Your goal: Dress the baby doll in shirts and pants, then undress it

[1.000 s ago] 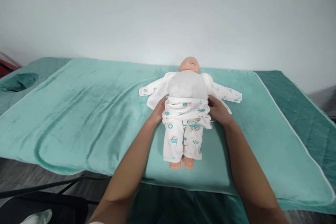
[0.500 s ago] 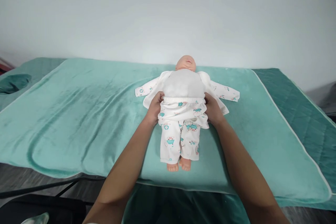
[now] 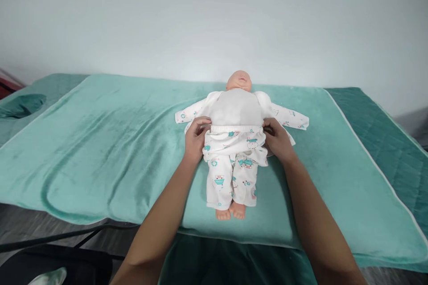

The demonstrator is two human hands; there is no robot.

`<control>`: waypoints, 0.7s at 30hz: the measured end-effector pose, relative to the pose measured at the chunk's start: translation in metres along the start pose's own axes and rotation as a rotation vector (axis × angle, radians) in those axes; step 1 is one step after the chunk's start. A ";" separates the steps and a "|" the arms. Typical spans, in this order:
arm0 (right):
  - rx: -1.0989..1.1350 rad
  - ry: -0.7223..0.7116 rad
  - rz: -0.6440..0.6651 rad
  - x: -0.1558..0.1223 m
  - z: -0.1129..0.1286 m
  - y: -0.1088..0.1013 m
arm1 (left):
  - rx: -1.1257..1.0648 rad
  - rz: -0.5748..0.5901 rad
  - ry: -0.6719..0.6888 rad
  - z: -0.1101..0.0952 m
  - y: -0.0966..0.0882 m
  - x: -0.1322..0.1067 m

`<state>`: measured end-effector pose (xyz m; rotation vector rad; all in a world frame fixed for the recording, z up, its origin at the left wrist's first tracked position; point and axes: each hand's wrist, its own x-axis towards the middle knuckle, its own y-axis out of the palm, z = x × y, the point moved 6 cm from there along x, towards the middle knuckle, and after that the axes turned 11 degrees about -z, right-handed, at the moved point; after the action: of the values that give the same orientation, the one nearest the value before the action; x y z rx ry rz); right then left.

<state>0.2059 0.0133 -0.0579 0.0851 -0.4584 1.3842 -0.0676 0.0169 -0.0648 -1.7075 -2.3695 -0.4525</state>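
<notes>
A baby doll (image 3: 239, 81) lies on its back on the green blanket (image 3: 140, 142), feet towards me. Baby trousers (image 3: 233, 142) with teal and pink prints cover its legs, the waistband up around the lower torso and the cloth bunched at the hips. My left hand (image 3: 196, 138) pinches the waistband at its left side, fingers bent over the edge. On the opposite side my right hand (image 3: 277, 137) grips the waistband in the same way; its fingertips are partly hidden. A white printed baby top (image 3: 292, 118) lies spread open, sleeves out to both sides, with the pale torso bare between.
The blanket covers a long bed with a darker quilted cover (image 3: 377, 142) at the right end. A pale wall (image 3: 214, 18) rises behind it. At the lower left are a black seat (image 3: 56, 265) and a dark bar (image 3: 60, 234).
Both hands have shifted slightly at the waistband, their fingers lifting and bending more over its edge. The view has moved a little, and the doll lies as before.
</notes>
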 end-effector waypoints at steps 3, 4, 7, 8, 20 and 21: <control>0.072 -0.037 0.022 0.000 0.011 -0.004 | 0.069 0.051 0.134 -0.011 -0.001 -0.001; 0.097 -0.040 0.052 0.000 0.013 -0.004 | 0.100 0.073 0.159 -0.014 -0.001 -0.002; 0.123 -0.070 0.114 -0.001 0.019 -0.003 | 0.162 0.132 0.204 -0.019 0.001 -0.003; 0.109 -0.096 0.129 -0.002 0.021 -0.003 | 0.172 0.155 0.204 -0.019 0.001 -0.003; -0.174 -0.318 0.233 -0.006 0.041 0.002 | 0.250 0.421 0.091 -0.022 0.010 0.000; -0.174 -0.318 0.218 -0.006 0.041 0.003 | 0.244 0.427 0.106 -0.023 0.011 0.000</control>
<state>0.1912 -0.0054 -0.0233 0.1164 -0.8720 1.5449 -0.0577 0.0126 -0.0418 -1.9401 -1.8267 -0.1696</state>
